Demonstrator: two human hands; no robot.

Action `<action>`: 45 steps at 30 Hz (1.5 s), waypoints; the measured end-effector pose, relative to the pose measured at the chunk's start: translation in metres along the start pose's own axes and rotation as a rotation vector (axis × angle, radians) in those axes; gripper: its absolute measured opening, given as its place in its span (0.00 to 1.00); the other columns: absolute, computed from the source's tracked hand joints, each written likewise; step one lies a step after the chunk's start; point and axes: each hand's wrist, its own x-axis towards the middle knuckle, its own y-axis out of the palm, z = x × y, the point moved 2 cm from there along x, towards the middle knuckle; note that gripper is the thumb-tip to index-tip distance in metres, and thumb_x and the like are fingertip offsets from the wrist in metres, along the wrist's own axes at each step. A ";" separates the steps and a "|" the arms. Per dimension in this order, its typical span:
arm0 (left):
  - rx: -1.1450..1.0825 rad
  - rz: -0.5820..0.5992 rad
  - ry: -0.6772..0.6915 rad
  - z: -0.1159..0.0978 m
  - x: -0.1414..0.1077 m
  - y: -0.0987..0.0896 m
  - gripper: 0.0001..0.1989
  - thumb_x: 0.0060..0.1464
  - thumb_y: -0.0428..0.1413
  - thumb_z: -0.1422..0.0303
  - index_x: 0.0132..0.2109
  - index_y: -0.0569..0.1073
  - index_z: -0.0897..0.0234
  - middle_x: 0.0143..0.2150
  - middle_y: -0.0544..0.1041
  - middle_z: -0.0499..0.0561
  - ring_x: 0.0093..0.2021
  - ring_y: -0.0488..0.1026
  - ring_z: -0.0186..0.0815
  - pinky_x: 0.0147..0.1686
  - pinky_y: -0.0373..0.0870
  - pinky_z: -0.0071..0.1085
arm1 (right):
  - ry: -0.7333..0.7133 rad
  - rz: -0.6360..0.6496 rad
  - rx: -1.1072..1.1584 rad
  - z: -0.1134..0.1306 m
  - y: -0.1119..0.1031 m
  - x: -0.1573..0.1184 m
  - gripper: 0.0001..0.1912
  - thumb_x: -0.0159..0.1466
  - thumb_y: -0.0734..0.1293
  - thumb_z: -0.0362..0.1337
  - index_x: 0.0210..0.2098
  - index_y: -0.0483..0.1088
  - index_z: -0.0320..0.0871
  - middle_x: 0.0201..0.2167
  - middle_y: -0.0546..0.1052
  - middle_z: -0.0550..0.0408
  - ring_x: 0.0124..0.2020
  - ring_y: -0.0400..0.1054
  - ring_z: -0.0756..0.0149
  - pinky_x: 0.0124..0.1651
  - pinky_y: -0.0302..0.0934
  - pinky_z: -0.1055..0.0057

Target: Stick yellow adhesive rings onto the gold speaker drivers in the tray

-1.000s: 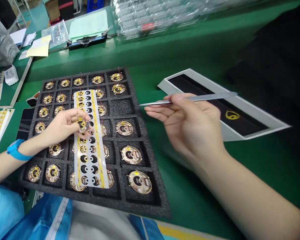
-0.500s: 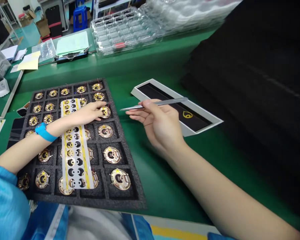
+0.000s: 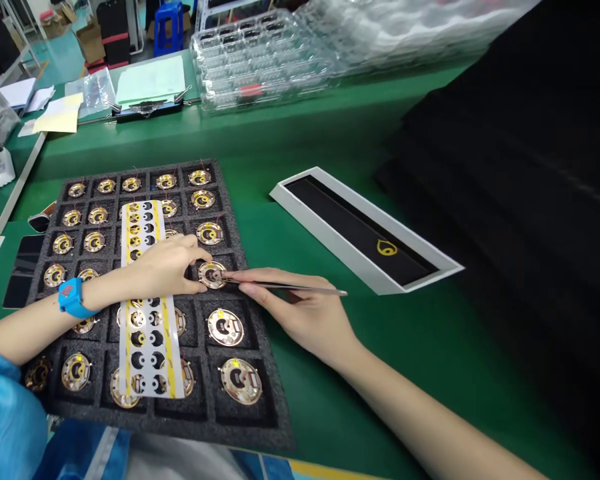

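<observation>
With my right hand (image 3: 305, 310) I grip metal tweezers (image 3: 300, 288), whose tips reach onto a round gold-coloured disc (image 3: 211, 275) in the right column of a black foam tray (image 3: 280, 427). My left hand (image 3: 167, 267) has its thumb and index finger at opposite sides of that disc's left edge; its other fingers are curled. Beneath the left hand and wrist, a white-and-yellow sticker sheet (image 3: 153, 360) with dark cutouts lies across the tray. Similar discs (image 3: 225, 327) fill other compartments, several with thin red wires and yellow pieces.
Right of the tray lies a long white-rimmed box (image 3: 330, 240) with a black inside and a yellow mark. Clear plastic trays (image 3: 260, 63) and a clipboard (image 3: 147, 107) stand behind. A black mass (image 3: 520, 200) blocks the right side. A dark flat panel (image 3: 23, 273) pokes out at left.
My left hand has moved one compartment nearer, from the disc above to this one. My right hand has brought the tweezers left and down onto the disc. The view has shifted slightly.
</observation>
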 end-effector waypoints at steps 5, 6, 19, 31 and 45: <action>-0.011 -0.013 -0.022 0.000 0.001 0.002 0.18 0.52 0.62 0.65 0.49 0.75 0.68 0.35 0.70 0.51 0.38 0.68 0.38 0.39 0.65 0.33 | -0.063 0.017 -0.023 0.001 0.003 0.002 0.11 0.58 0.70 0.31 0.36 0.80 0.53 0.35 0.83 0.59 0.35 0.78 0.63 0.39 0.73 0.67; -0.018 -0.015 -0.026 0.000 0.002 0.002 0.18 0.52 0.62 0.65 0.49 0.75 0.68 0.35 0.70 0.51 0.38 0.68 0.38 0.39 0.65 0.32 | -0.079 0.020 -0.031 0.001 0.003 0.002 0.11 0.58 0.70 0.30 0.36 0.80 0.53 0.35 0.83 0.59 0.35 0.78 0.63 0.39 0.74 0.66; -0.021 -0.031 -0.043 0.001 0.003 0.007 0.17 0.50 0.62 0.64 0.47 0.75 0.66 0.35 0.70 0.50 0.39 0.68 0.39 0.42 0.66 0.34 | -0.184 -0.223 -0.194 0.007 0.001 -0.007 0.10 0.60 0.69 0.30 0.36 0.78 0.53 0.34 0.83 0.57 0.34 0.78 0.61 0.37 0.74 0.63; -0.068 0.029 -0.014 0.001 0.000 0.005 0.21 0.54 0.60 0.61 0.52 0.71 0.69 0.41 0.73 0.54 0.45 0.69 0.42 0.47 0.64 0.34 | -0.029 -0.447 -0.163 0.015 -0.004 -0.011 0.05 0.59 0.71 0.39 0.35 0.79 0.57 0.34 0.82 0.54 0.33 0.77 0.55 0.39 0.74 0.54; -0.134 0.156 0.171 0.021 -0.106 0.001 0.35 0.52 0.62 0.58 0.64 0.63 0.61 0.72 0.46 0.57 0.73 0.37 0.49 0.69 0.33 0.48 | -0.019 0.325 -0.013 0.043 0.066 -0.022 0.10 0.60 0.69 0.33 0.37 0.79 0.56 0.33 0.83 0.59 0.33 0.79 0.58 0.35 0.78 0.66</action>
